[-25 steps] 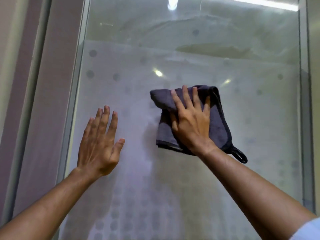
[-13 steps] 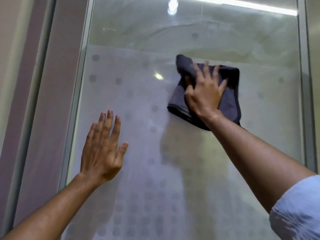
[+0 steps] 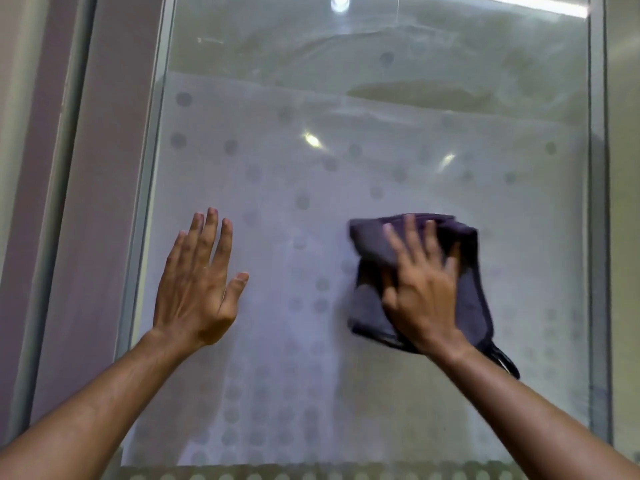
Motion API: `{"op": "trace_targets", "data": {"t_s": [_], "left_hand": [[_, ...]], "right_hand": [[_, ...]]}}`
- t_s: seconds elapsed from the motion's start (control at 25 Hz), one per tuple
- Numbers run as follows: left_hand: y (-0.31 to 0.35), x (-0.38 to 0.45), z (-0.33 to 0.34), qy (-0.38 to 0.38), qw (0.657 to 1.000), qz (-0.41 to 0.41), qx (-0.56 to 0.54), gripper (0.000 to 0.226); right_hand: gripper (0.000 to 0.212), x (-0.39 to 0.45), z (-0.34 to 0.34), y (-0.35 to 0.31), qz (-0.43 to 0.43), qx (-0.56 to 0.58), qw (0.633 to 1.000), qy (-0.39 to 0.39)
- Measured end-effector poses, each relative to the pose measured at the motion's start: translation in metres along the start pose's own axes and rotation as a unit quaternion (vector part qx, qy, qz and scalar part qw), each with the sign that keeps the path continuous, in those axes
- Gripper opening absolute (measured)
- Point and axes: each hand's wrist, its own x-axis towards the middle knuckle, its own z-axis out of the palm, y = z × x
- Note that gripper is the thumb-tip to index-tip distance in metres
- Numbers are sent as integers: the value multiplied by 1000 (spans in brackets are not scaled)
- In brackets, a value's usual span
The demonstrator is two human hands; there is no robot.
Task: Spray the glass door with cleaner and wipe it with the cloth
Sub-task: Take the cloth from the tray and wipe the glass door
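Observation:
The glass door (image 3: 311, 161) fills the view, frosted with a grey dot pattern below a clear upper band. My right hand (image 3: 420, 285) presses a folded dark grey cloth (image 3: 474, 299) flat against the glass at right of centre; a small loop hangs from the cloth's lower right corner. My left hand (image 3: 199, 282) lies flat on the glass at the left, fingers together and pointing up, holding nothing. No spray bottle is in view.
A metal frame edge (image 3: 149, 202) runs down the left side of the pane, with a mauve wall panel (image 3: 93, 202) beyond it. Another frame strip (image 3: 597, 202) borders the right side. Light reflections show near the top of the glass.
My right hand has swept the cloth down from the upper part of the frosted area to mid height. My left hand has stayed flat in about the same place.

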Motion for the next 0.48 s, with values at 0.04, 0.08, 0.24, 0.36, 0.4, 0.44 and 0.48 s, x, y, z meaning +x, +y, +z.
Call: {"op": "trace_targets", "data": {"t_s": [0.04, 0.08, 0.24, 0.36, 0.4, 0.44, 0.48], "left_hand": [[0, 0, 0, 0, 1000, 0, -1, 78], [0, -1, -1, 1, 1000, 0, -3, 78], [2, 0, -1, -1, 1000, -1, -2, 78], [3, 0, -1, 1, 1000, -4, 0, 79], [3, 0, -1, 0, 1000, -4, 0, 79], [4, 0, -2, -1, 1000, -5, 0, 79], [4, 0, -2, -3, 1000, -6, 0, 80]], "right_hand": [[72, 8, -4, 15, 68, 8, 998, 0], [71, 20, -8, 25, 134, 28, 991, 3], [64, 69, -10, 2, 194, 81, 977, 25], [71, 52, -3, -49, 53, 55, 997, 8], [71, 38, 0, -64, 15, 44, 999, 1], [70, 23, 3, -74, -11, 35, 999, -6], [67, 12, 5, -76, -26, 29, 999, -9]]}}
